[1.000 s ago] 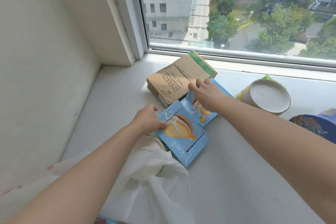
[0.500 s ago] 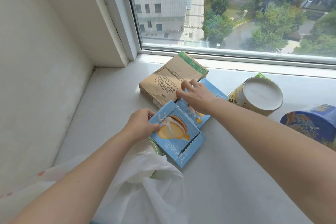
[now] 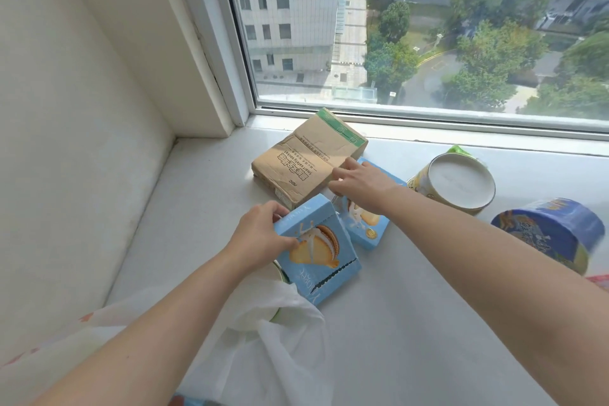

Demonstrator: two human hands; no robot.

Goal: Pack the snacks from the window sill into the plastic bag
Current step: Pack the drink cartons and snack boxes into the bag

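Near blue box (image 3: 321, 257), against a second ago: its far end now stands higher off the window sill (image 3: 412, 323). The left hand (image 3: 260, 237) has moved to its far-left corner, with the thumb on the printed face.
Right hand (image 3: 359, 186), against a second ago: it is in much the same place on the far blue box (image 3: 367, 227), with the fingers a little nearer the brown carton (image 3: 303, 161).
Left fingers: they grasp the near blue box, thumb on top and the others curled behind the corner.
Right fingers: they are spread over the far blue box, tips at the edge that meets the brown carton. Whether they have clenched on it I cannot tell.
Plastic bag (image 3: 263, 339): it lies just below the left fingers on the person's side, crumpled under the left wrist. A green-rimmed round container (image 3: 279, 273) already lies in it, beneath the near box's lower end.
Snacks left on the sill: a white-lidded tub (image 3: 461, 180) and a dark blue tub (image 3: 553, 231) lie to the right of the right fingers, apart from both hands.
Step in hand: probably taking up the two blue boxes, one per hand, with the near one already on its way to the bag.
Next move calls for: the bag's mouth looks collapsed, so the near box likely has to go in corner first. The right fingers need a firm hold before lifting the far box clear of the carton.
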